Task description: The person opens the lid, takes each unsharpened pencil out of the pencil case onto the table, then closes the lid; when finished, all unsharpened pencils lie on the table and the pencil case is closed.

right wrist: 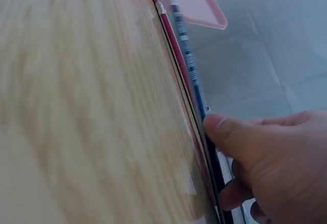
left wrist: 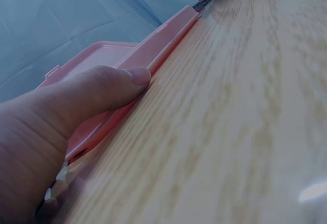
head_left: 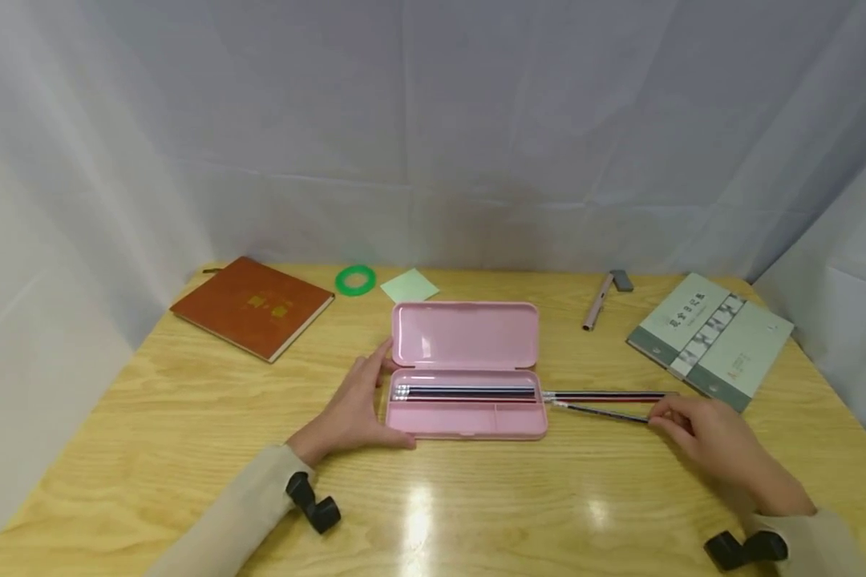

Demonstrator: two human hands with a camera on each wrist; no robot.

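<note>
— Worktop [head_left: 188,449] status?
— Open pink pencil case [head_left: 466,370] at centre; left hand [head_left: 350,409] braces its left end, fingers curled round it.
— Right hand [head_left: 714,441]?
— Grip pinches a pencil [head_left: 599,412] just right of the case. Judged light, stiff, slippery; take mid-shaft.

Fig.: Even, diffuse lighting; head view sharp, wrist views soft w/ cool cast.
Head view: bright overhead light gives two white glare patches on the glossy table [head_left: 433,513] near the front edge; shadows faint, short; slight wide-angle bowing at frame edges. Left & right wrist views: bluish tint, wood grain smeared by blur, nearest skin out of focus; small glare spot at lower right of left wrist view.
</note>
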